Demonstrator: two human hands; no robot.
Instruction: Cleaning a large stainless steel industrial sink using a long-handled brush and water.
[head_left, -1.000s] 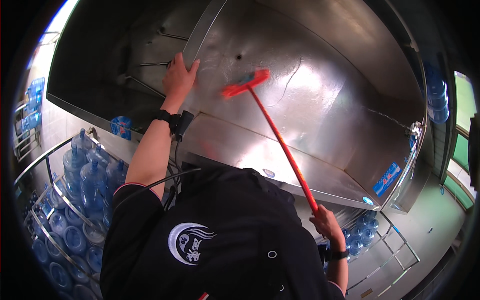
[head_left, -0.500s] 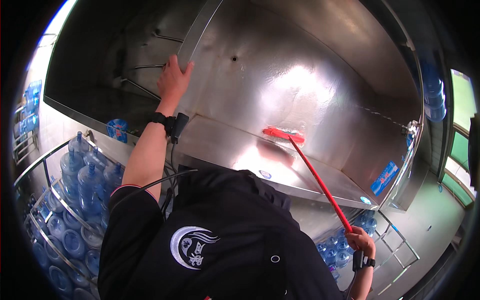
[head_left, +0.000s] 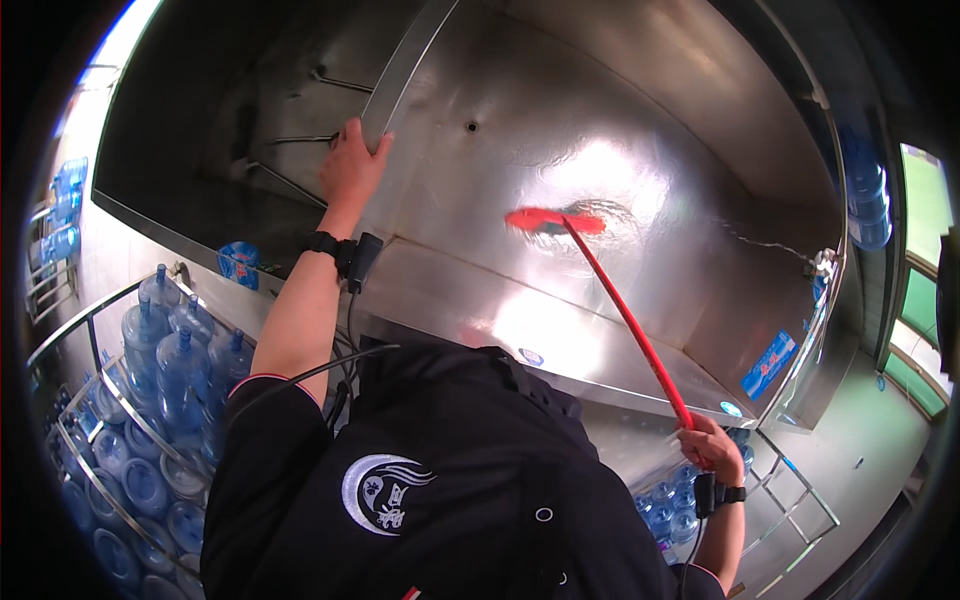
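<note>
My left hand (head_left: 352, 165) grips the raised edge of a large stainless steel tank (head_left: 620, 120), arm stretched out over its rim. A red long-handled brush (head_left: 620, 300) is held at the handle's end by my right hand (head_left: 708, 442). The red brush head (head_left: 555, 221) presses on the shiny inner wall of the tank, where the metal looks wet. Both wrists carry a black band. My black shirt fills the lower middle of the picture.
Several blue water jugs (head_left: 165, 350) stand in a metal rack (head_left: 90, 400) at lower left. More jugs (head_left: 670, 500) lie below at lower right and some (head_left: 865, 190) at upper right. A blue label (head_left: 768, 365) sits on the tank's rim. A green floor (head_left: 850, 460) shows at right.
The brush head swept down and right across the tank wall, then back up toward the middle. My right hand dropped lower right, then rose a little. My left hand stayed on the edge.
</note>
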